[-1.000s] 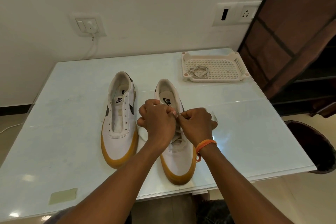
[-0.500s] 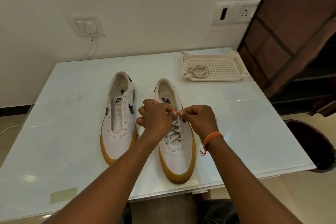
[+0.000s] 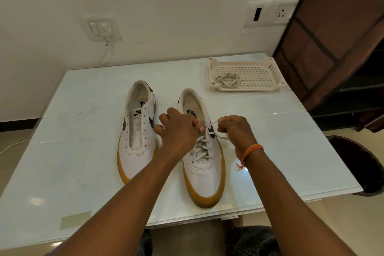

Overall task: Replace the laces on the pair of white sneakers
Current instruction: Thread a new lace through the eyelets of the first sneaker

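Glossy pale counter [image 3: 83, 172], tape patch [image 3: 75, 219] near its front edge. Left hand [image 3: 178, 131] and right hand [image 3: 235, 131] each pinch a lace [image 3: 212, 124] end over the laced right sneaker [image 3: 204, 174]. Hands have pulled apart since 0.5 s ago. Unlaced left sneaker [image 3: 136, 133] just beside, "NIKE" on tongue. Farther back, tray [image 3: 245, 75] holds spare lace [image 3: 227, 79]. White wall, switch [image 3: 102, 28], socket [image 3: 270, 14].
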### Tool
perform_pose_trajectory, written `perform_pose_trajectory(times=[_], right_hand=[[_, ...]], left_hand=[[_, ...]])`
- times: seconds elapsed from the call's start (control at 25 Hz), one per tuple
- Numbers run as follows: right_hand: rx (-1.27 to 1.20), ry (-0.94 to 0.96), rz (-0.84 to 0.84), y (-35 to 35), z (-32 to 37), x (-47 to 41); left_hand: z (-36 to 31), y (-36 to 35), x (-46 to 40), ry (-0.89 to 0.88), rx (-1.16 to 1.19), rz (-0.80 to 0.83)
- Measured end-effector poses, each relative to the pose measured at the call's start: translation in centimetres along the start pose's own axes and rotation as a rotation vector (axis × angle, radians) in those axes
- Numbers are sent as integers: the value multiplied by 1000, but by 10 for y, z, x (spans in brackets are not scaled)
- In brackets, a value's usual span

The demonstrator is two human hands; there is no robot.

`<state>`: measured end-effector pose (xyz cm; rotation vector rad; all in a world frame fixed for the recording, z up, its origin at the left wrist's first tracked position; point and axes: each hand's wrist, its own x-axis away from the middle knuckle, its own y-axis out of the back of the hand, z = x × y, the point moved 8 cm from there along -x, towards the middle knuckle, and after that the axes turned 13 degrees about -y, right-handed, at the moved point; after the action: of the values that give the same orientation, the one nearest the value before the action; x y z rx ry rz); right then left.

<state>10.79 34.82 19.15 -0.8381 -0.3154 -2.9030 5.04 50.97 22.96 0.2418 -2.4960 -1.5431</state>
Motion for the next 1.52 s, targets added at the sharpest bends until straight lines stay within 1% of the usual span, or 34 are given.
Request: perform_pose_trajectory(times=[0.12,0.2,0.28,0.32,0.4,0.48,0.56,0.64,0.72,0.8,0.92,0.96,1.04,1.12,1.2,1.24,1.28,1.36,1.44,1.52], right_hand=[[-221,-69,-53,30,2,-5],[-396,-80,-111,51,2,-8],[-547,-94,-164,65,-1,-12],[-564,-102,-180,67,-3,-12],[-486,-128,-142,54,-6,-11],[-365,-148,-38,31,-10,-8],[-212,-111,48,11,-9,-4],[43,56,48,-1,-1,-2],[255,235,34,-13,7,3],[369,343,6,-18,10,9],[495,442,-53,-18,13,6],[514,455,-89,-14,15,5],[448,438,-186,1,17,-1],[287,381,-267,26,19,-7],[119,297,-305,48,14,-12],[74,253,-308,54,10,-15],[63,216,-301,55,7,-16],[70,176,-229,44,4,-13],[110,186,-91,20,7,-6],[217,226,37,-4,11,4]], left_hand=[[-1,1,-1,-40,-49,26],[-2,1,-2,-72,-91,30],[1,0,-6,-94,-78,70],[5,0,-9,-107,-30,94],[12,5,-19,-176,103,90],[20,20,-26,-224,217,0],[22,36,-26,-252,216,-75],[21,43,-26,-314,155,-87],[16,34,-24,-397,98,-12],[13,20,-23,-449,52,69],[13,16,-20,-460,115,66],[14,17,-19,-448,144,54],[16,16,-20,-431,173,49],[15,16,-20,-424,186,64],[14,17,-19,-428,191,61],[14,17,-19,-427,191,60],[14,17,-19,-429,187,60],[16,17,-21,-427,182,62],[18,16,-22,-420,190,68],[18,14,-22,-421,176,71]])
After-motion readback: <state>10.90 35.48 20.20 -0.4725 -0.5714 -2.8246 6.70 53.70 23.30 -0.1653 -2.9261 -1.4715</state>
